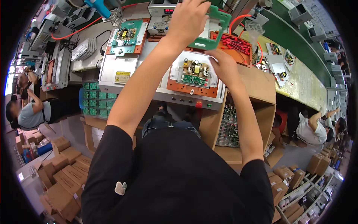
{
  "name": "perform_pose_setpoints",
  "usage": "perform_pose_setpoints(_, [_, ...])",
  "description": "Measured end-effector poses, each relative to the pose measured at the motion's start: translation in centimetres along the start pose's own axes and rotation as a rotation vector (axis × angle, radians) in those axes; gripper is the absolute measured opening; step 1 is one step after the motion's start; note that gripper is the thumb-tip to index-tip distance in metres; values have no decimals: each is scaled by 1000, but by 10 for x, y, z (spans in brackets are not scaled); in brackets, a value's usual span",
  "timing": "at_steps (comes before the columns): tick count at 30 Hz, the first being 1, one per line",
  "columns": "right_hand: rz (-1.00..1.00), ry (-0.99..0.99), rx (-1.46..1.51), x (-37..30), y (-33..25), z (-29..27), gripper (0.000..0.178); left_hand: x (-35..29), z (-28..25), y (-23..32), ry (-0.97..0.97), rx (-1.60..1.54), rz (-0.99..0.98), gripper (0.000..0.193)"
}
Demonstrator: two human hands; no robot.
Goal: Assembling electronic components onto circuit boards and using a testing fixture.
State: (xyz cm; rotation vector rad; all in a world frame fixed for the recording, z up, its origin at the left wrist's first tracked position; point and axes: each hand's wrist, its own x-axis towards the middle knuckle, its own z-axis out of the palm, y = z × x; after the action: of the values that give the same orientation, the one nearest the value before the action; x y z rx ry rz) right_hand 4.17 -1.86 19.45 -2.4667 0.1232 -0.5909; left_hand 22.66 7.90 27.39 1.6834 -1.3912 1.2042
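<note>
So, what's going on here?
Someone in black is reaching over a silver machine. The left grip holds a green frame; the right grip is at its lower edge, though contact is hard to tell. Nearer the body, a circuit board sits on an orange-brown fixture. A second board rests on another fixture to the left.

Left hand (188, 23): upper part clipped by top edge. Green frame (207, 44): left stretch hidden behind that hand. Right hand (225, 65): whether fingertips touch frame, can't tell; it covers right corner of clear tray (174, 71). Boards in carton (226, 128): partly behind right forearm. Blue tool (100, 8): cut by top edge. Red display (169, 11): digits too small. 2 co-workers, left (31, 112) and right (312, 127): blurred, handwork unclear.
</note>
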Motion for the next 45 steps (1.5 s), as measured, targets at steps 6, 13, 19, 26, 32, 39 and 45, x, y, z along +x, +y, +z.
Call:
perform_pose_setpoints(6, [-25, -429, -479, 30, 24, 52, 20, -61, -146, 81, -649, -743, -898, 25])
perform_pose_setpoints(13, [-103, -33, -357, 17, -73, -13, 16, -161, -206, 119, -690, -1322, -1712, 57])
perform_pose_setpoints(19, [167, -38, 267, -3, -54, -13, 16, -144, -205, 127, 45, -1426, -1925, 63])
perform_pose_setpoints(26, [385, -83, -616, -12, 120, 7, 20, -150, -222, 123, 91, -1313, -1910, 64])
perform_pose_setpoints(32, [362, 59, -173, -8, 103, -26, 10, -137, -202, 131, 128, -1314, -1862, 63])
perform_pose_setpoints(39, [444, 114, 669, -13, 3, -57, 33, -121, -180, 120, 118, -1389, -1797, 57])
perform_pose_setpoints(45, [482, -47, 693, -22, -46, -63, 30, -102, -173, 109, 103, -1428, -1738, 54])
